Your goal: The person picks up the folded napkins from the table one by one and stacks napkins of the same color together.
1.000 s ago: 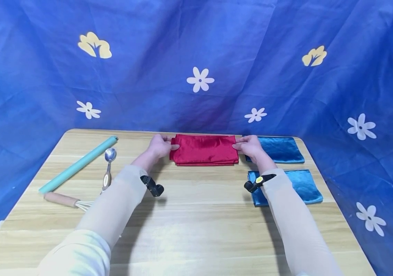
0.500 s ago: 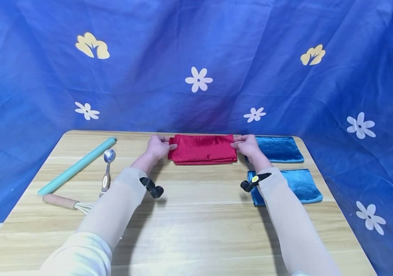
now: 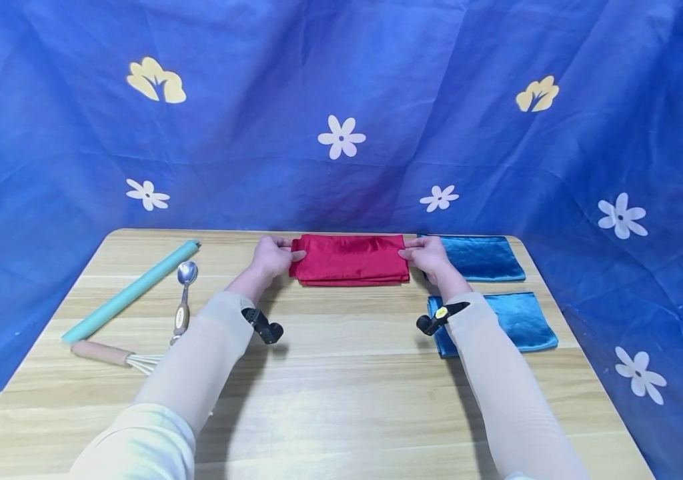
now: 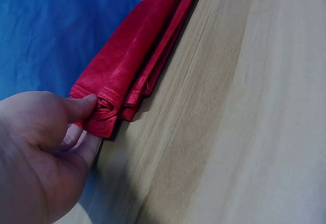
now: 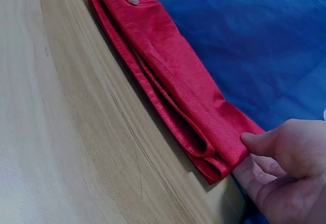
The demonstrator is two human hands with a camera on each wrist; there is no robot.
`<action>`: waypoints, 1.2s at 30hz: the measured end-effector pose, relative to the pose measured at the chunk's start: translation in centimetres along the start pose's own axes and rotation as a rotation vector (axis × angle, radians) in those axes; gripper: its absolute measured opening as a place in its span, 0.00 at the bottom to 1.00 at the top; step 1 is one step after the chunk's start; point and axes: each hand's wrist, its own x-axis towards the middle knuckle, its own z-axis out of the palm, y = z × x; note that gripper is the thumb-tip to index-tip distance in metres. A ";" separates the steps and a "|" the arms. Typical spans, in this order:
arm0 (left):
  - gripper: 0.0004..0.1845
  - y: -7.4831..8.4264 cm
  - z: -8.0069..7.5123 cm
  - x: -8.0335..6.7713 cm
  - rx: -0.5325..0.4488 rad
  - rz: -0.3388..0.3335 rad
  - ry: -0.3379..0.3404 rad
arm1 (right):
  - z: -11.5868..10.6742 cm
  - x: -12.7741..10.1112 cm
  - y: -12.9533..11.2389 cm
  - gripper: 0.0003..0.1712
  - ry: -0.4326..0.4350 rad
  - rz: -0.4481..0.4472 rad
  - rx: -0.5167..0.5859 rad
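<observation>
A folded red cloth lies at the far edge of the wooden table, against the blue backdrop. My left hand pinches its left end, thumb on top, as the left wrist view shows at the red cloth beside that left hand. My right hand pinches the right end; in the right wrist view the right hand has its thumb on the cloth and fingers beneath. The cloth lies in several layers.
Two folded blue cloths lie right of the red one: one at the back, one nearer. On the left lie a teal roll, a spoon and a whisk with a wooden handle. A flowered blue backdrop rises behind the table.
Both hands keep their pinch on the cloth's ends. The cloth has shifted slightly toward the far edge and lies a little flatter.
</observation>
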 end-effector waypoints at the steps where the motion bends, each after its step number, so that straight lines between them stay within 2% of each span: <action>1: 0.23 0.0 0.0 0.0 -0.002 -0.002 0.000 | 0.0 0.0 0.0 0.19 -0.004 0.001 0.004; 9: 0.20 -0.1 -0.4 -0.3 0.011 0.009 0.006 | -0.4 -0.2 -0.1 0.20 -0.038 -0.009 0.010; 28: 0.20 -0.4 -1.1 -0.6 -0.003 -0.021 -0.013 | 0.1 -1.2 -0.2 0.20 0.002 -0.013 -0.048; 36: 0.20 -0.6 -2.6 -0.9 -0.003 0.023 -0.043 | -0.7 -1.3 -0.3 0.20 -0.038 -0.066 -0.084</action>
